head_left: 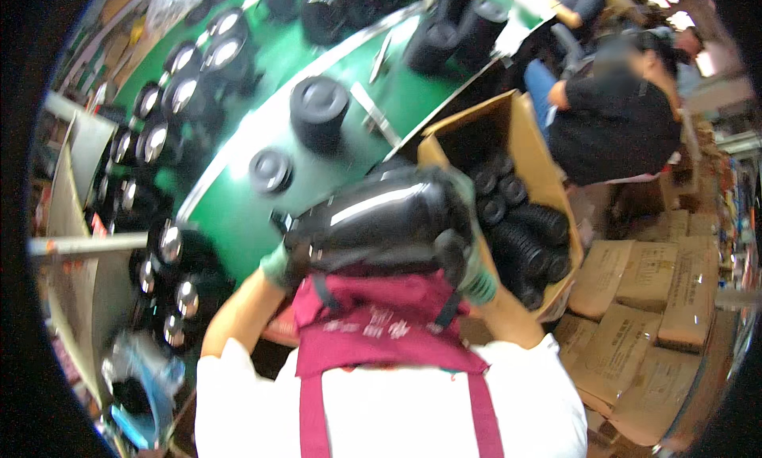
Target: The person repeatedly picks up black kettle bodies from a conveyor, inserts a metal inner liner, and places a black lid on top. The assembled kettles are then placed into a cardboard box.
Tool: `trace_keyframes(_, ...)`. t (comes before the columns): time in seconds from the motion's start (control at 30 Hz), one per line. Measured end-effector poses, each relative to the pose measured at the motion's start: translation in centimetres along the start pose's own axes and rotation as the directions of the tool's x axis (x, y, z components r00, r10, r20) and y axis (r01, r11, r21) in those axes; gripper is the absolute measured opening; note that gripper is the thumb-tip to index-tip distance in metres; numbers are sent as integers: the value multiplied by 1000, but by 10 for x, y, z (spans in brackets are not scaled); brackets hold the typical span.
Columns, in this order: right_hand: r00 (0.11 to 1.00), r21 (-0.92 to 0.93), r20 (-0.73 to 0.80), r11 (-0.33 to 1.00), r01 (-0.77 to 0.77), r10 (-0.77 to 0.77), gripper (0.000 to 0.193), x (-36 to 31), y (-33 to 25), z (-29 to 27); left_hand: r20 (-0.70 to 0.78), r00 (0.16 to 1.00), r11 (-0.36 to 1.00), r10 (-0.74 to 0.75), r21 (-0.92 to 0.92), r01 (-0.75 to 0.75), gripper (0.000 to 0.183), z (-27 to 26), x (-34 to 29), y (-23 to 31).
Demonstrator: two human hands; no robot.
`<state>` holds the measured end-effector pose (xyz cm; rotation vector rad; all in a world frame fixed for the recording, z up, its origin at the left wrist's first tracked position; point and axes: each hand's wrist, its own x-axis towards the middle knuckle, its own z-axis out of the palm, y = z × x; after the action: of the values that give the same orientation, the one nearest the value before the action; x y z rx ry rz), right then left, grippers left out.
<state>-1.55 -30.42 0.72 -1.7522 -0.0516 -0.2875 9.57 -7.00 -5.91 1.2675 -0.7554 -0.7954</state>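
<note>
One glossy black cylinder (373, 220) lies sideways between the left hand (294, 259) and right hand (467, 252), fingers holding its ends, its handling apparently unfinished; one open carton (541, 144) alongside already contains six or more black ridged pieces (540, 224); one small black disc (271, 171) and one larger black drum (319, 113) occupy the green counter (238, 244); over a dozen glossy vessels (190, 94) stand beyond.

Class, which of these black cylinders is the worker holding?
The long glossy cylinder lying crosswise between the left hand and right hand; neither touches the others, such as the matte cylinder standing upright on the green table.
</note>
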Motion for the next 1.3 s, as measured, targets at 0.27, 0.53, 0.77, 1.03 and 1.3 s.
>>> trace_keyframes(0.27,915,463,-15,814,-350,402,73,15,0,-2,-223,935,735,-274,-676,55,48,-39,-50,-67)
trace_keyframes(0.53,996,132,-80,990,56,-45,83,5,1,5,-141,968,970,-209,-153,188,53,20,13,13)
trace_keyframes(0.77,932,-103,129,930,354,-340,68,-1,30,-7,82,964,869,-254,-418,265,53,-5,13,24)
trace_keyframes(1.03,973,351,38,909,-225,226,70,27,22,-6,-312,861,796,-401,-584,158,45,-33,-1,-19)
trace_keyframes(1.3,983,484,-4,861,-158,182,74,38,39,-11,-434,867,969,-246,-91,230,45,-37,-2,-44)
